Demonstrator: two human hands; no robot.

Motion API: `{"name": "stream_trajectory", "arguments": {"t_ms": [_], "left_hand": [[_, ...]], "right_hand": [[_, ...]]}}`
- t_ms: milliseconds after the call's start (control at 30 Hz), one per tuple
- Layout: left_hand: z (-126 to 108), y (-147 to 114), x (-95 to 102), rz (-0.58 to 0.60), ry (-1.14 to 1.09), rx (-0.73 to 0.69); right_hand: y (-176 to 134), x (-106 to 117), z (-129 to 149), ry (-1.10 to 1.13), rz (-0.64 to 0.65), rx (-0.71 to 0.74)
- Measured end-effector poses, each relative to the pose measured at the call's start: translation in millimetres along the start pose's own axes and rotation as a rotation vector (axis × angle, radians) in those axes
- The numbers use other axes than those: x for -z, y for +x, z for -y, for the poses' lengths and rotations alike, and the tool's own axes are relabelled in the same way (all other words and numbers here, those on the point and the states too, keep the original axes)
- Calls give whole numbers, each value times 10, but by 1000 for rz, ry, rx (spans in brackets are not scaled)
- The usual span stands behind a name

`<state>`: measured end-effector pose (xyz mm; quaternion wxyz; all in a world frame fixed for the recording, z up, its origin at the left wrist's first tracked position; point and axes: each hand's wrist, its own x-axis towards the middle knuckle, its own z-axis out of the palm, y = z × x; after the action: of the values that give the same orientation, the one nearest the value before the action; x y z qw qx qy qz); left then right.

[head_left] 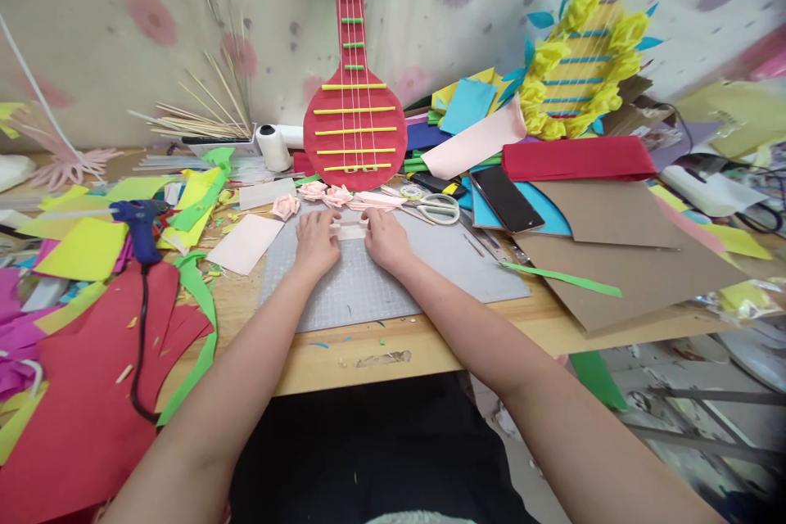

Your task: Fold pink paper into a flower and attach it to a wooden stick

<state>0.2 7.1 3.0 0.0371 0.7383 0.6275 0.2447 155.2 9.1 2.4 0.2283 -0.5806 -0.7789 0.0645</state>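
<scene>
While the pale pink paper strip (352,231) lay on the grey cutting mat (332,291), the left hand (316,244) and right hand (386,240) pinched its opposite ends; it looked light, soft and easily creased, best taken by its edges.

The fingers of the left hand (318,241) and right hand (386,239) cover the ends of a pale strip (351,232), and whether they pinch it or only press it is too small to tell. The top edge cuts off the necks of the red lute-shaped piece (354,131) and the yellow flowered one (580,72). The red sheet (86,401) runs out of view at left, both forearms leave at the bottom, and the clutter at far right is blurred.
</scene>
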Motion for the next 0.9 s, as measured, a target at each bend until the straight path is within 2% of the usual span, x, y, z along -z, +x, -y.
{"name": "stream_trajectory", "arguments": {"t_ms": [200,400,900], "left_hand": [[31,21,3,44,-40,-6],[74,33,-12,86,-58,-38],[102,41,-32,61,-104,-65]], "right_hand": [[19,-18,-66,57,-12,3],[119,-6,-156,181,-113,-89],[238,-147,-67,100,9,-18]]}}
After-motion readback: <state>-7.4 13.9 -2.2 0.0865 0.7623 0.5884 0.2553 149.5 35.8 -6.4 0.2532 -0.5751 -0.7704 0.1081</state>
